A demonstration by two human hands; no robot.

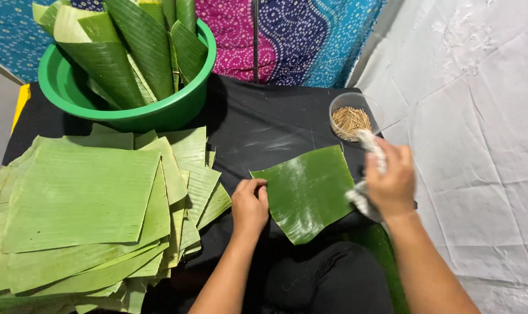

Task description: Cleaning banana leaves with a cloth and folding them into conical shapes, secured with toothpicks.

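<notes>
A single dark green banana leaf piece is laid flat on the black cloth-covered bench, just in front of the person's lap and between the two hands. Its left edge is pressed down by the left hand, whose fingers are curled over the border, flat on the leaf rather than closed around it. A crumpled white cloth is gripped in the closed right hand, held at the leaf's right edge. The leaf is judged to be light, thin and pliable, with a glossy surface that looks somewhat slippery; it would probably tear along its ribs if pulled hard, so it is best held down flat near an edge or lifted by a corner with a light pinch. To the left, a large stack of paler cut leaves is spread on the bench, and behind it a green basin is filled with rolled leaf cones. A small clear bowl of wooden picks is set near the right hand.
</notes>
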